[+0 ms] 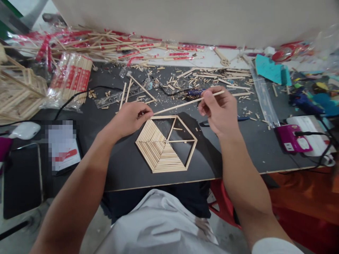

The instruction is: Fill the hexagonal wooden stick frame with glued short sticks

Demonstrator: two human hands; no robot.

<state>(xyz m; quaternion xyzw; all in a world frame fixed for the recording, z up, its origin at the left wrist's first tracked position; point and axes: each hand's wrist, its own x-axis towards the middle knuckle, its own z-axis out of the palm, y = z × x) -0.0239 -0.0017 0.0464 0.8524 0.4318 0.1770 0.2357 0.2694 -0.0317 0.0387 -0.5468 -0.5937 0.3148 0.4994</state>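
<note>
A long thin wooden stick (182, 104) stretches between my two hands, slanting up to the right. My left hand (135, 118) pinches its lower end, right at the upper left corner of a hexagonal wooden frame (148, 155). Fingers of my right hand (218, 109) are closed round the stick near its other end, above the dark tabletop. Rows of sticks fill the frame's left and lower sections; the upper and right sections show bare table between spokes. A short stick piece (178, 129) lies inside one open section.
Chopstick packets (70, 79) and a stick-built structure (21, 91) stand at left, above phones (22, 180). Loose sticks, offcuts and red wrappers (92, 40) litter the back. A clear ruler (265, 95), purple plug adapter (291, 138) and cables lie at right.
</note>
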